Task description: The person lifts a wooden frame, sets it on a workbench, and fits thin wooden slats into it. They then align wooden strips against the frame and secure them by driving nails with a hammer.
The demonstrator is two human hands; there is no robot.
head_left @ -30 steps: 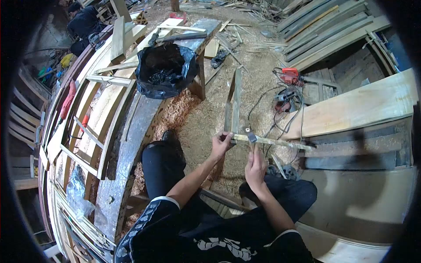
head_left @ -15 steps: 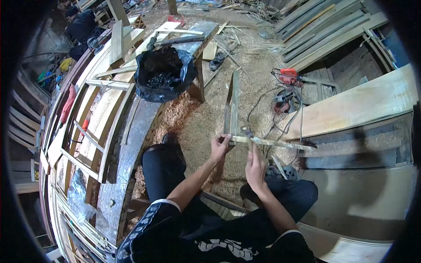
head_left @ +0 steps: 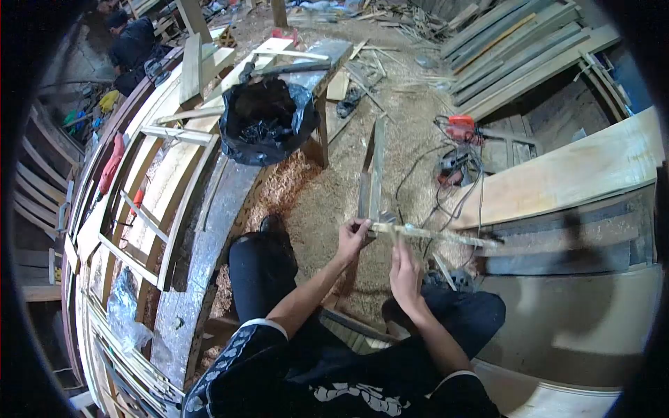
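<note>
My left hand (head_left: pixel 352 240) is closed around the near corner of a narrow wooden frame (head_left: pixel 377 164), its thumb by the end of a pale crosswise strip (head_left: pixel 453 237). That strip runs out to the right in front of me. In my right hand (head_left: pixel 405 273) is the handle of a small hammer (head_left: pixel 398 238), held upright. The hammer's head is smeared by motion and overlaps the strip, just right of my left hand. Both hands are over the floor between my bent knees.
A black plastic bag (head_left: pixel 268 122) sits on the bench at left, beside curved wooden frames (head_left: pixel 171 198). Red corded power tools (head_left: pixel 460 129) lie on the sawdust-covered floor. Wide boards (head_left: pixel 557 171) stand at right. Another person (head_left: pixel 132 45) is at far left.
The hammer's head has come down from above the strip onto it and is now blurred. My left hand keeps its hold on the frame, and the view has shifted slightly.
</note>
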